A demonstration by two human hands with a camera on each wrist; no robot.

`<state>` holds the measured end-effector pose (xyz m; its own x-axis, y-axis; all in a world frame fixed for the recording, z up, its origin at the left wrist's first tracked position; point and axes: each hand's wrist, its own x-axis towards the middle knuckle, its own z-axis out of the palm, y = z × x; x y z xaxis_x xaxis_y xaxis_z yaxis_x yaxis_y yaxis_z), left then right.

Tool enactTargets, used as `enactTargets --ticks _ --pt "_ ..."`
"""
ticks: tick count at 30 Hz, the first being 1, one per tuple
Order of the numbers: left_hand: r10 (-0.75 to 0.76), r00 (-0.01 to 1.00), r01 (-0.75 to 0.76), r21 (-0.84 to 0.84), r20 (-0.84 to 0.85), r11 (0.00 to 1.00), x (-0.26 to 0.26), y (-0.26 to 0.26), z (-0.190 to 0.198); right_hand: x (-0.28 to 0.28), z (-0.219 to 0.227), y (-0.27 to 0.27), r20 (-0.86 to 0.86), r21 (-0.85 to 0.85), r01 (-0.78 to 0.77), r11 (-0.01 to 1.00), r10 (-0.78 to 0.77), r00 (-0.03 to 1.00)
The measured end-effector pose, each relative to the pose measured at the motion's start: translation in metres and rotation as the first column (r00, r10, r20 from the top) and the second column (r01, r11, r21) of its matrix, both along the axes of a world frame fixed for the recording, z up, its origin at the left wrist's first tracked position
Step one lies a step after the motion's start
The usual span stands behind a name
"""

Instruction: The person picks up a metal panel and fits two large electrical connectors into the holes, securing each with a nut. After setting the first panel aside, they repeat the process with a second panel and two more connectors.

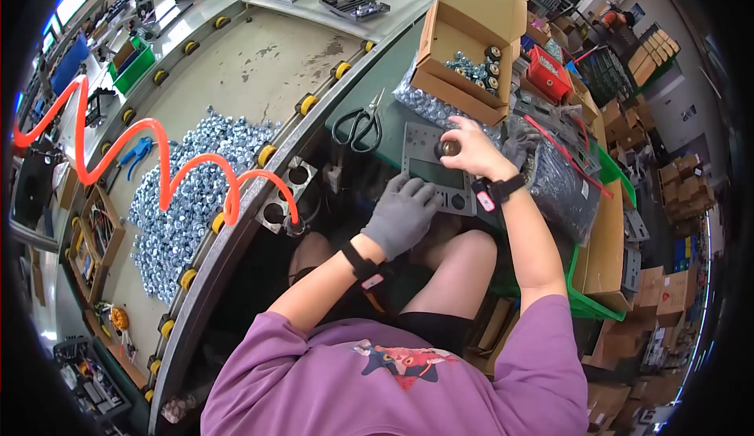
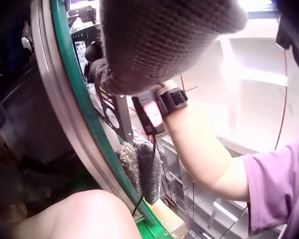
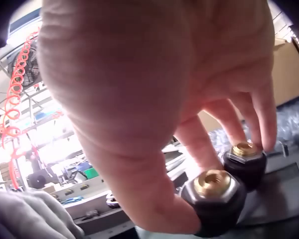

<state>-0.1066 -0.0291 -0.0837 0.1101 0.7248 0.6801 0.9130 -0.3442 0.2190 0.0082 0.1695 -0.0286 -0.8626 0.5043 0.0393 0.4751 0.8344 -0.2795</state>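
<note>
The bare right hand (image 1: 477,152) pinches a round black fitting (image 1: 448,149) over the top of a grey panel (image 1: 416,141). The right wrist view shows two black fittings with brass threaded centres: thumb and finger hold the nearer one (image 3: 214,201), and other fingers of the hand (image 3: 139,89) touch the farther one (image 3: 245,164). In a grey glove, the left hand (image 1: 399,216) lies with extended fingers on the panel's lower left edge, holding nothing visible. The glove (image 2: 159,45) fills the top of the left wrist view.
Scissors (image 1: 360,128) lie left of the panel on the green surface. Behind it stands an open carton (image 1: 459,86) with fittings and screws. Bagged parts (image 1: 561,188) are at the right. A metal rail (image 1: 236,236) and a screw pile (image 1: 184,200) are at the left, under a red coiled hose (image 1: 165,161).
</note>
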Motion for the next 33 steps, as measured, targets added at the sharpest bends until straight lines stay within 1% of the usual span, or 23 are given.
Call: enactTargets --ticks 1,2,3,4,5,7,8,9,11,14,18,20,21,23,24,25,27,28,29,30,31,32,33 --pt "0.003 1.0 -0.003 0.001 0.0 1.0 -0.003 -0.005 0.007 0.005 0.007 -0.005 -0.104 0.074 -0.023 0.997 0.031 0.994" --pt "0.055 0.981 -0.058 0.011 0.188 0.998 -0.006 -0.014 0.014 0.011 0.016 -0.013 -0.229 -0.316 0.018 0.949 -0.095 0.969" --pt "0.101 0.924 -0.113 0.009 0.368 0.994 -0.01 -0.023 0.023 0.016 0.027 -0.026 -0.29 -0.66 0.003 0.751 -0.259 0.921" --pt "0.119 0.884 -0.184 0.102 0.453 0.978 -0.013 -0.03 0.031 0.018 0.03 -0.043 -0.514 -0.766 -0.255 0.59 -0.323 0.795" --pt "0.136 0.854 -0.214 0.101 0.502 0.972 -0.017 -0.032 0.034 0.023 0.04 -0.061 -0.524 -0.825 -0.329 0.459 -0.403 0.75" --pt "0.05 0.727 -0.095 0.029 0.685 0.995 -0.016 -0.044 0.057 0.031 0.046 -0.09 -0.524 -0.842 -0.516 0.159 -0.471 0.71" --pt "0.007 0.708 -0.033 0.024 0.706 0.999 -0.016 -0.049 0.068 0.034 0.043 -0.1 -0.564 -0.802 -0.591 0.086 -0.435 0.702" --pt "0.007 0.707 -0.032 0.021 0.707 0.999 -0.014 -0.053 0.075 0.035 0.036 -0.11 -0.592 -0.764 -0.644 0.042 -0.441 0.674" --pt "-0.098 0.724 0.051 0.089 0.682 0.995 -0.013 -0.06 0.083 0.036 0.029 -0.127 -0.598 -0.73 -0.684 -0.003 -0.481 0.641" --pt "-0.146 0.765 0.061 0.156 0.627 0.986 -0.011 -0.065 0.086 0.037 0.028 -0.139 -0.599 -0.701 -0.709 -0.08 -0.474 0.646" --pt "-0.188 0.822 0.093 0.199 0.538 0.976 -0.011 -0.068 0.092 0.034 0.032 -0.153 -0.58 -0.718 -0.69 -0.092 -0.469 0.666" --pt "-0.211 0.845 0.153 0.155 0.492 0.976 -0.012 -0.072 0.097 0.029 0.033 -0.164 -0.552 -0.78 -0.622 0.066 -0.539 0.636" --pt "-0.205 0.845 0.148 0.153 0.493 0.977 -0.012 -0.072 0.094 0.029 0.03 -0.164 -0.551 -0.781 -0.622 0.061 -0.536 0.639" --pt "-0.135 0.927 0.077 0.175 0.35 0.982 -0.013 -0.07 0.087 0.029 0.024 -0.162 -0.552 -0.822 -0.539 0.187 -0.497 0.67" --pt "-0.131 0.928 0.075 0.169 0.349 0.983 -0.013 -0.07 0.087 0.022 0.031 -0.168 -0.518 -0.854 -0.438 0.28 -0.527 0.673" --pt "-0.131 0.928 0.075 0.17 0.349 0.983 -0.012 -0.067 0.085 0.019 0.029 -0.166 -0.519 -0.854 -0.438 0.28 -0.527 0.673" --pt "-0.14 0.917 0.064 0.21 0.373 0.976 -0.009 -0.055 0.072 0.014 0.025 -0.16 -0.477 -0.872 -0.254 0.418 -0.611 0.632" --pt "-0.108 0.916 0.039 0.181 0.386 0.983 -0.008 -0.05 0.067 0.008 0.029 -0.162 -0.469 -0.87 -0.183 0.458 -0.654 0.594" --pt "-0.115 0.916 0.046 0.185 0.385 0.982 -0.002 -0.046 0.064 0.004 0.029 -0.162 -0.473 -0.868 -0.181 0.463 -0.655 0.589" --pt "-0.12 0.798 0.026 0.165 0.59 0.986 0.005 -0.045 0.063 0.001 0.03 -0.16 -0.556 -0.791 -0.136 0.597 -0.608 0.566" --pt "-0.116 0.637 0.012 0.141 0.762 0.99 0.01 -0.041 0.062 -0.003 0.029 -0.158 -0.633 -0.694 -0.089 0.715 -0.547 0.548" --pt "-0.104 0.56 -0.016 0.136 0.822 0.991 0.011 -0.035 0.059 -0.006 0.022 -0.155 -0.704 -0.609 -0.105 0.787 -0.475 0.527" --pt "-0.129 0.397 0.063 0.113 0.909 0.992 0.007 -0.032 0.061 -0.006 0.027 -0.157 -0.724 -0.542 -0.071 0.838 -0.423 0.545"
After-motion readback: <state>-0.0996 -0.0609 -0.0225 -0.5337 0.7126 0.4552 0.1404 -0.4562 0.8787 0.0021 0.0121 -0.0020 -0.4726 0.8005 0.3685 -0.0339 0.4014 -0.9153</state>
